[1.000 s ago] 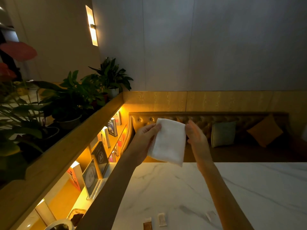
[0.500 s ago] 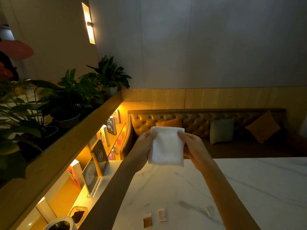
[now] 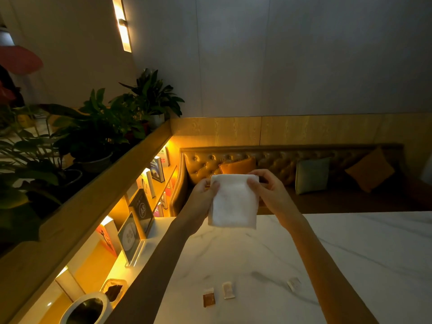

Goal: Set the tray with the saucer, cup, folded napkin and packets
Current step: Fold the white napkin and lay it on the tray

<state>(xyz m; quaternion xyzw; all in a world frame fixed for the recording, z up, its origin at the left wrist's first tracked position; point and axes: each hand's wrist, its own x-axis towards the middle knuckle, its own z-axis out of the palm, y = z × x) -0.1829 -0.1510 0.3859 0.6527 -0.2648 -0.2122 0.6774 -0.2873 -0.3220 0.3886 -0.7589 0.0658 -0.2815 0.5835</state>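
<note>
I hold a white folded napkin [image 3: 233, 202] in the air above the far part of the white marble table [image 3: 350, 253]. My left hand [image 3: 201, 202] pinches its upper left corner and my right hand [image 3: 268, 195] pinches its upper right corner. The napkin hangs down flat between them. On the table near me lie three small packets: a brown packet [image 3: 208, 300], a white packet [image 3: 228, 290] beside it, and a pale packet [image 3: 294, 284] further right. A tray, saucer and cup do not show in this view.
A lit shelf with books and a framed sign [image 3: 129, 237] runs along the table's left side, potted plants [image 3: 98, 132] above it. A white round container [image 3: 86, 309] stands at the lower left. A tufted bench with cushions [image 3: 311, 175] stands behind the table.
My hands brought the napkin's top corners level, and it now hangs as a squarer, tidier fold. The view has tilted down, showing more of the table and packets.
</note>
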